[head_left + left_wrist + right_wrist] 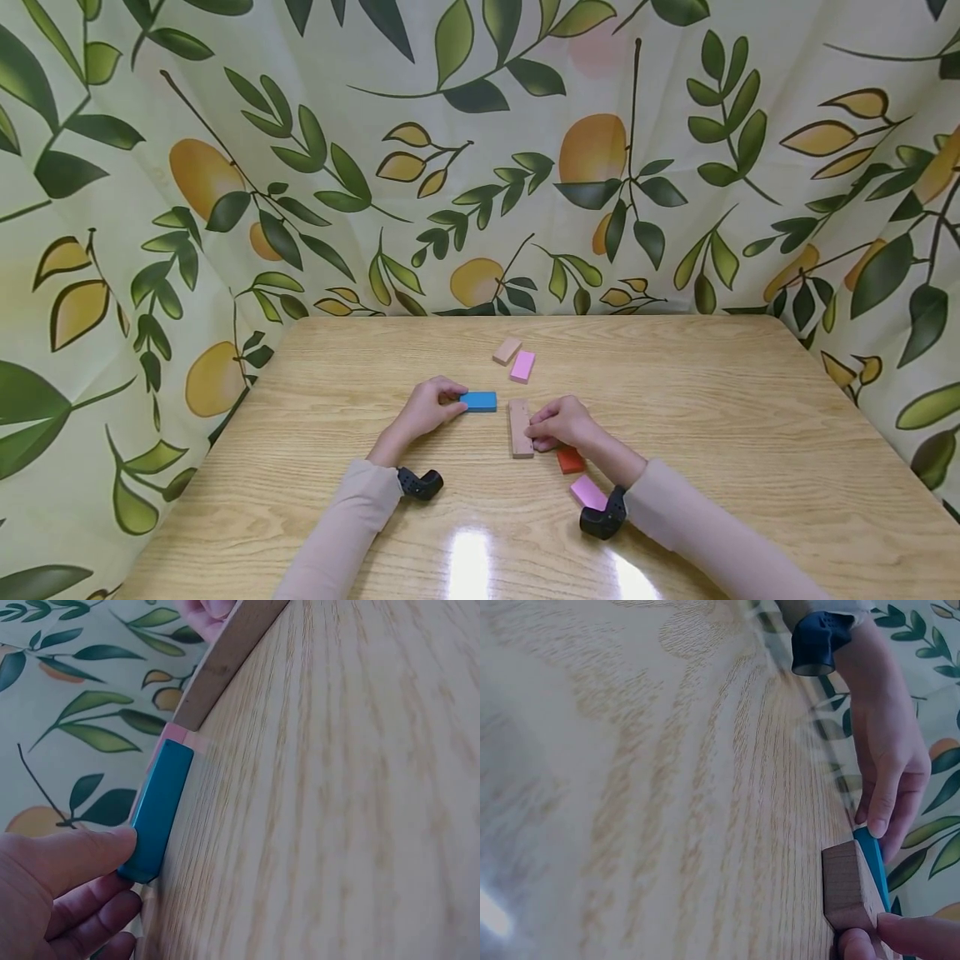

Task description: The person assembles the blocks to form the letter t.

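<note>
Nearest on the wood-grain table (697, 379): a pink rectangular block (588, 492), by the right wrist, long axis slanting from far-left to near-right. Just beyond, a red-orange block (571, 461), partly covered by the right hand (566, 422); full outline can't be told.

That hand pinches a long, natural-wood rectangular block (519, 429) at its right side, fingers bent. Block sits mid-table between the table's left and right edges; long axis runs near to far, one end toward the table's far edge, only slightly off square.

A bit farther, left of the wood block: the left hand (432, 406) pinches a blue rectangular block (480, 402) by its left end, thumb on the near side. Blue's long axis runs left-right, about parallel to the far edge; free end points at the wood block's far end, small gap between, not touching.

Handling, as judgement: light pinch low on the sides, small nudges, fingertips clear of the facing ends; steady one block while adjusting the other, squaring both to the far edge.

Farther: a second pink block (522, 367), pointing mostly toward the far edge; beside it a shorter-looking pale-wood block (507, 350), angled far-right. Behind the table, leaf-and-fruit cloth (480, 167).
</note>
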`<state>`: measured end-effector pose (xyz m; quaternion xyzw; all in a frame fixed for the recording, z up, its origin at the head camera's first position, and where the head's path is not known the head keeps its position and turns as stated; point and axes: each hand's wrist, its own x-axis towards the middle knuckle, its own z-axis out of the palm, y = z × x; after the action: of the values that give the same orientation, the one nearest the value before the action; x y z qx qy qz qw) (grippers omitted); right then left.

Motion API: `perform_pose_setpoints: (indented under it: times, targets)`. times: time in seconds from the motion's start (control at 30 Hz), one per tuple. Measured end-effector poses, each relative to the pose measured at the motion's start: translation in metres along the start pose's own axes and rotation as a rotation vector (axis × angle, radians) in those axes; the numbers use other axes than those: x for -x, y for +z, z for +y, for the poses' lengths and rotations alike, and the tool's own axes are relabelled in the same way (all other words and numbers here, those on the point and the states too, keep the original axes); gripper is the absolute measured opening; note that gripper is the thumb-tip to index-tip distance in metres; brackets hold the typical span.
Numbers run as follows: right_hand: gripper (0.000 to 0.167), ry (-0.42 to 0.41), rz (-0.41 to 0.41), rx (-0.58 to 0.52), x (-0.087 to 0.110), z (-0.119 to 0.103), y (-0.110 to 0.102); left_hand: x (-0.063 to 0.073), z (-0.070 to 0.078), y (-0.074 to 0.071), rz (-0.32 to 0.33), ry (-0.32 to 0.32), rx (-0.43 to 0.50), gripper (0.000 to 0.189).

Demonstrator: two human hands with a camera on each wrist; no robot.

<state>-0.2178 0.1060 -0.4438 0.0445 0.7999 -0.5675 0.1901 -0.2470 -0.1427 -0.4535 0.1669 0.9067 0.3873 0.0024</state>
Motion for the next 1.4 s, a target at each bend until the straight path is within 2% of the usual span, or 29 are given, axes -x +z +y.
perform_pose_setpoints:
  times: [0.27, 0.8, 1.4]
  targets:
    - [0.017, -0.002, -0.009, -0.003, 0.0007, 0.0004, 0.0006, -0.0012, 0.0016, 0.0005, -0.015, 0.019, 0.010, 0.025]
    - [0.016, -0.006, -0.015, 0.012, -0.0005, 0.0012, 0.0005, -0.0034, 0.0044, 0.0031, -0.010, 0.016, 0.038, 0.024]
    - [0.016, -0.001, -0.010, 0.043, -0.0011, -0.0005, -0.0001, -0.0066, 0.0089, 0.0041, 0.003, -0.028, 0.039, 0.024]
